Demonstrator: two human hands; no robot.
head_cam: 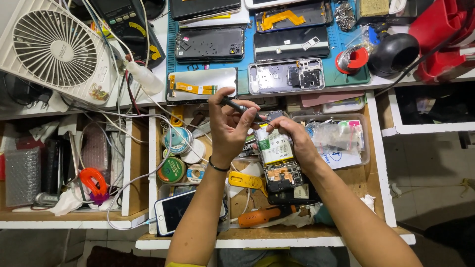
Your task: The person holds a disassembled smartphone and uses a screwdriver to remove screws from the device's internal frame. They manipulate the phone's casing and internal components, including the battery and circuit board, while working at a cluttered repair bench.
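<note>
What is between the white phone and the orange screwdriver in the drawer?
Only the left forearm crosses between the white phone and orange screwdriver, in the head view.

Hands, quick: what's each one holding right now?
Left hand: closed on a dark screwdriver.
Right hand: gripping the opened phone.

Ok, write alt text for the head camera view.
A person's left hand holds a thin dark tool over an opened phone, which the right hand steadies above an open drawer of parts. More dismantled phones lie on the bench beyond.
</note>
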